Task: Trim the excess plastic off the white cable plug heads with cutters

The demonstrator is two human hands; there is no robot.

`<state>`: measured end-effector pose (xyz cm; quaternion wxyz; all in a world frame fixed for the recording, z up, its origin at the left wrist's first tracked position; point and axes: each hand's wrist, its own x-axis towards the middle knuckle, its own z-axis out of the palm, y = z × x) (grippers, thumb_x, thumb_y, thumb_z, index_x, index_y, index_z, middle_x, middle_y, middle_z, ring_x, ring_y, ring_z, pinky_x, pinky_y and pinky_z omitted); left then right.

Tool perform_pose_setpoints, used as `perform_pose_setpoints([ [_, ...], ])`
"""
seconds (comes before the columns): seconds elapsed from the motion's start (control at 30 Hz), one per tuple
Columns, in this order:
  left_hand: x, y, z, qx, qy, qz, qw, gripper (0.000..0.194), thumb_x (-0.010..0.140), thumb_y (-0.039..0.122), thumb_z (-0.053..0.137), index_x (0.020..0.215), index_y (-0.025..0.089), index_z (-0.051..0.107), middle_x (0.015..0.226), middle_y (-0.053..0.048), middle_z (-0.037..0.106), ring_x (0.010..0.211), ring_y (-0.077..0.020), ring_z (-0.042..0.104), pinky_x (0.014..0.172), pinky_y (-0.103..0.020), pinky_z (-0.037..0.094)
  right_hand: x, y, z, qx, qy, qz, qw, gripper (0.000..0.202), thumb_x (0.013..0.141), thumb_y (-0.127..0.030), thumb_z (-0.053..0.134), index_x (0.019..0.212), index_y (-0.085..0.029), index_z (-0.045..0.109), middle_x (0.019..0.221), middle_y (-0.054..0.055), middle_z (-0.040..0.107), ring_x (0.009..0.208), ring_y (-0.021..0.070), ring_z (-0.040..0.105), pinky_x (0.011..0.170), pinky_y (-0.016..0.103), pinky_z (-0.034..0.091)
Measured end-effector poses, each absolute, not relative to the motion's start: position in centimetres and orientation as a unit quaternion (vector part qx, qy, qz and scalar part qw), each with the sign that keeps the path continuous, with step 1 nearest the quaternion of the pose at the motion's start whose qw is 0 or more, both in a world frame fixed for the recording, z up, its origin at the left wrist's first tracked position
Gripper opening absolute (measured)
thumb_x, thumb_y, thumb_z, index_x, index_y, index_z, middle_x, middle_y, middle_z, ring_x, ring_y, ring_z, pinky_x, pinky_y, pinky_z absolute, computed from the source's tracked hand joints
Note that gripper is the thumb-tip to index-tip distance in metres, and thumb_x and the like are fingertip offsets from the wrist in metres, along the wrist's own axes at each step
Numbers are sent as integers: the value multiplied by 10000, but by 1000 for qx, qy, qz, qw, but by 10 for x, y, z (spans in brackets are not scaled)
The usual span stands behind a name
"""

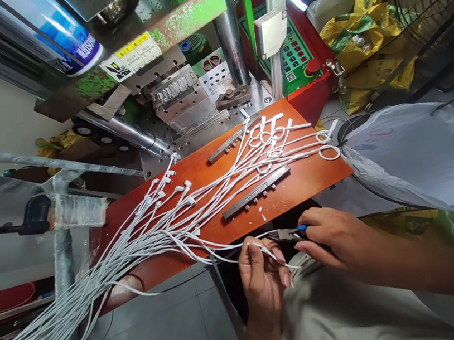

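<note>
left hand [263, 272]: thumb and fingers pinch a white cable [264, 249] near one end, in front of the person's lap and just off the near edge of an orange board [313, 180]. right hand [332, 235]: fingers closed around the blue-handled pliers [285, 234], whose metal nose lies just beside the left fingers; whether the nose touches the cable cannot be told. possible faults, by judgement: a bite set too deep could nick the cable, a slack pinch could let it twist away, and the close spacing of nose and fingertips could pinch skin. the cable appears smooth, thin and flexible, with a thicker white part at the pinch and a slender tail bending down past the fingers. farther out, a bundle of similar cables [137, 249] crosses the board, some ends looped, others tipped with small white plugs; among them lie two slim metal bars [255, 193], small white scraps near one. beyond the board stands a metal press [182, 106].
</note>
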<state>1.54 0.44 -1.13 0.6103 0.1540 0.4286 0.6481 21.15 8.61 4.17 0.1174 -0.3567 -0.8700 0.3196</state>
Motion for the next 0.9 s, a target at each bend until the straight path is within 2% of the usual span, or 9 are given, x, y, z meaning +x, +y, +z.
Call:
perform_pose_setpoints([
  [0.2, 24, 4, -23, 278, 524, 665, 454, 376, 1146, 455, 595, 885, 196, 675, 766, 7, 689, 577, -120, 628, 561, -222, 536, 200, 71, 29, -349, -892, 241, 156, 295, 1093, -281, 641, 829, -190, 733, 901, 74, 673, 814, 228, 562, 724, 368, 395],
  [0.33, 28, 5, -27, 314, 559, 664, 385, 378, 1163, 452, 557, 923, 196, 695, 777, 2, 689, 619, -138, 622, 611, -250, 532, 194, 65, 21, -359, -895, 184, 189, 284, 1065, -280, 695, 797, -189, 712, 936, 87, 700, 859, 248, 571, 768, 389, 403],
  [0.63, 26, 5, -31, 352, 590, 639, 347, 361, 1179, 423, 510, 946, 199, 672, 826, -9, 700, 615, -146, 617, 619, -271, 516, 194, 65, 21, -377, -887, 174, 202, 249, 1033, -241, 737, 792, -192, 696, 979, 94, 718, 888, 258, 583, 784, 396, 396],
  [0.9, 19, 4, -35, 426, 586, 619, 303, 329, 1189, 350, 476, 972, 205, 676, 829, 0, 677, 615, -139, 587, 613, -274, 483, 196, 70, 14, -357, -893, 205, 183, 310, 1078, -270, 682, 777, -196, 690, 968, 82, 696, 886, 243, 552, 781, 381, 377],
])
